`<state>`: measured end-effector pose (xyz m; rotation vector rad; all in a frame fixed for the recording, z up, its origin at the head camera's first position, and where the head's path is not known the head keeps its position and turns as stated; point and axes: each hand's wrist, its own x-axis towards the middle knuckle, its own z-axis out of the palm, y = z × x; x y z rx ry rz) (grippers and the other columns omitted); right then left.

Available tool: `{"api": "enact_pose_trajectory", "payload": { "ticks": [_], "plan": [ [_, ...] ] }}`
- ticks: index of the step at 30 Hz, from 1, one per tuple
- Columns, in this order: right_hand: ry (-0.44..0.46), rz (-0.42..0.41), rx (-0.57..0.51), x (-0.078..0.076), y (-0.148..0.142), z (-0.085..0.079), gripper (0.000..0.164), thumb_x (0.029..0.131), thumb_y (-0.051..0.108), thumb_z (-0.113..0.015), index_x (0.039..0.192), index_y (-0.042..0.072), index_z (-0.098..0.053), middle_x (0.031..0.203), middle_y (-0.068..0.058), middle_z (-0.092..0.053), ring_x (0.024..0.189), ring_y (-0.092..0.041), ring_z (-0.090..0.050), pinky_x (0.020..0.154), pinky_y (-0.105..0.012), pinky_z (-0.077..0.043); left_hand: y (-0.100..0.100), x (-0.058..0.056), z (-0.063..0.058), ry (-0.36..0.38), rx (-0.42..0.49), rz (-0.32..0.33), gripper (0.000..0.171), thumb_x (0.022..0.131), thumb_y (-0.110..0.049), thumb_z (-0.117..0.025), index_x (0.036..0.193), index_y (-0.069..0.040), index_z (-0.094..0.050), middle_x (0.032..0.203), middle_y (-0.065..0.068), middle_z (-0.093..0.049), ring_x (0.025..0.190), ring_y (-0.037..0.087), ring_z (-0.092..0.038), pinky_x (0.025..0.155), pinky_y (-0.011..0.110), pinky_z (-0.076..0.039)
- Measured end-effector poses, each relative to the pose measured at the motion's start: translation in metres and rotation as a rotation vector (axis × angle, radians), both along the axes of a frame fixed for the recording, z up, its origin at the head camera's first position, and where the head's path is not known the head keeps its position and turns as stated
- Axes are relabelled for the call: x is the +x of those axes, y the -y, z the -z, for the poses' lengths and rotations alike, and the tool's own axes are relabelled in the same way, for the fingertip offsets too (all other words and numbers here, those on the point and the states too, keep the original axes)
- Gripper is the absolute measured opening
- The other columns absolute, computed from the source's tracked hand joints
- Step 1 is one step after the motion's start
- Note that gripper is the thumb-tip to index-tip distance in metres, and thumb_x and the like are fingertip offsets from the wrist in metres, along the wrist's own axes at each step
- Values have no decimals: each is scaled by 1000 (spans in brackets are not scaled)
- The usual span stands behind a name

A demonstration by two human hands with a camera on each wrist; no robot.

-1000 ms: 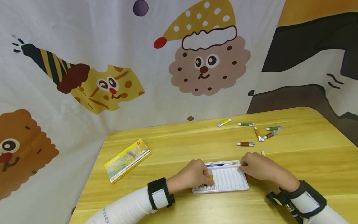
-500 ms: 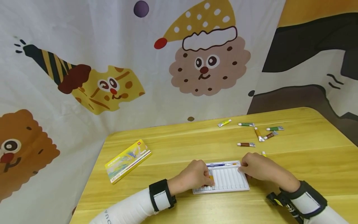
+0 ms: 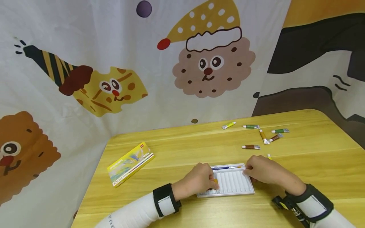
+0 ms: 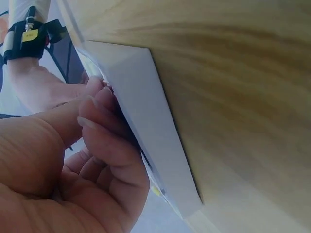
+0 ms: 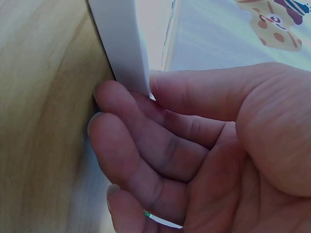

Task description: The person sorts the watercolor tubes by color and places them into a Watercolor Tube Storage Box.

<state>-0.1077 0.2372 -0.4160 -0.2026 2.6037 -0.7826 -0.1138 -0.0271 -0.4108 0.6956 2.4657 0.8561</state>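
Observation:
A white plastic paint tray (image 3: 234,182) with molded slots lies on the table in front of me. At its left part, my left hand (image 3: 196,180) pinches an orange paint tube (image 3: 216,182) low over the slots. White caps (image 3: 210,191) of tubes show beneath those fingers; the tube bodies are hidden by the hand. My right hand (image 3: 265,170) holds the tray's right edge, thumb on the rim and fingers curled against the side, as the right wrist view shows. A blue paintbrush (image 3: 225,167) lies in the tray's far groove. Several slots to the right hold no tubes.
Loose tubes lie toward the back right: yellow (image 3: 229,125), green (image 3: 251,126), ochre (image 3: 264,136) and brown (image 3: 251,147) among them. A yellow tube (image 3: 269,156) is partly hidden behind my right hand. A yellow paint box (image 3: 130,164) lies at the left. A printed curtain (image 3: 159,107) hangs behind the table.
My left wrist and forearm have shifted slightly to the right, the fingers staying at the orange tube. The right hand, the tray and the loose tubes look the same.

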Motion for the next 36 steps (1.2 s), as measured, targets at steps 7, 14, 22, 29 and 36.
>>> {"api": "enact_pose_trajectory", "payload": {
  "ticks": [7,14,22,29,36],
  "plan": [
    [-5,-5,-7,0,-1,1,27,100,13,-69,73,13,-65,62,0,-59,55,-13,-46,52,-25,-31,-1,-2,5,-10,-6,-2,50,86,-17,-88,51,-11,-52,43,-11,-38,41,4,-35,46,19,-32],
    [2,-4,-17,-1,-2,0,26,100,13,-69,74,13,-66,63,0,-59,55,-13,-46,52,-25,-31,1,-5,6,33,16,-9,46,85,-15,-89,53,-8,-57,44,-9,-45,42,6,-38,49,20,-37],
    [-6,-17,-29,-1,-3,2,28,100,13,-68,73,14,-65,62,0,-58,55,-13,-45,52,-25,-31,5,-7,7,30,48,-10,41,86,-17,-88,56,-11,-62,48,-9,-52,43,5,-43,48,19,-38],
    [-10,-20,-43,-2,-3,3,27,100,14,-68,73,14,-66,62,0,-58,55,-13,-46,52,-25,-31,27,-17,-6,-56,110,-63,32,91,-16,-84,65,-8,-65,57,-9,-47,49,5,-40,46,20,-32],
    [2,-9,-45,-2,-4,2,27,100,14,-69,73,13,-66,62,0,-57,55,-13,-45,52,-25,-31,43,-24,-8,-94,108,-94,29,92,-14,-81,68,-11,-66,58,-7,-45,48,5,-37,46,21,-29]
  ]
}}
